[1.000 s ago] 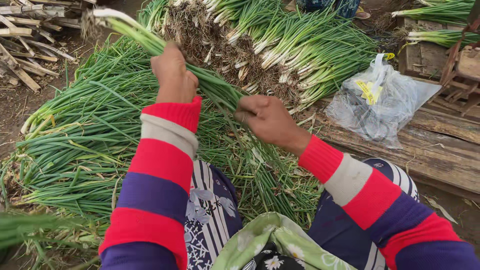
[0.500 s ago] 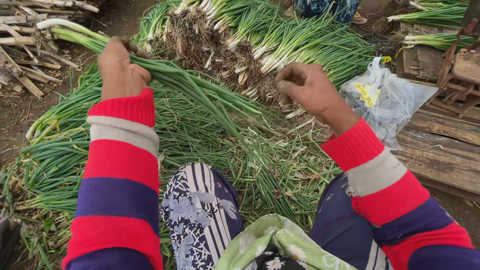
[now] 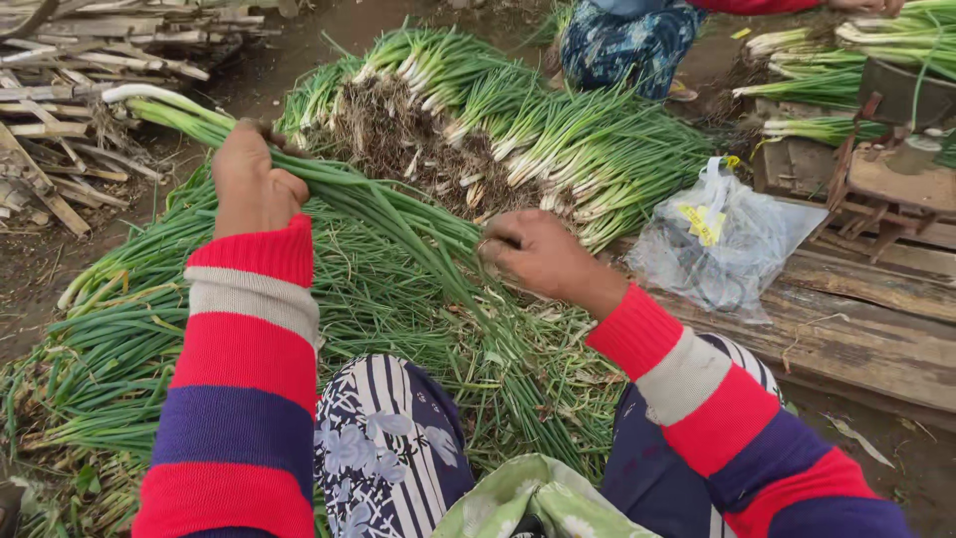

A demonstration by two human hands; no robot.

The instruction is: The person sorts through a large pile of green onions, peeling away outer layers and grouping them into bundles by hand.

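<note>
The left hand (image 3: 251, 184) is raised and fisted around a bunch of green onions (image 3: 383, 204) near its white ends. The stalks slant down into the right hand (image 3: 538, 257), seemingly pinched there, above the heaped onion pile (image 3: 119, 339).

Bare dirt ground (image 3: 60, 269) in daylight, stacked wooden slats (image 3: 90, 50) at left, weathered planks (image 3: 856, 329) at right.

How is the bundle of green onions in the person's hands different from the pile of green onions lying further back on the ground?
The held bundle is thin, raised off the ground and slanted between the left hand and the right hand; the far pile is broad and rests on the soil. The held bundle's white ends look clean; the far pile shows dirty, tangled roots. Both have white bases and long green leaves.
</note>
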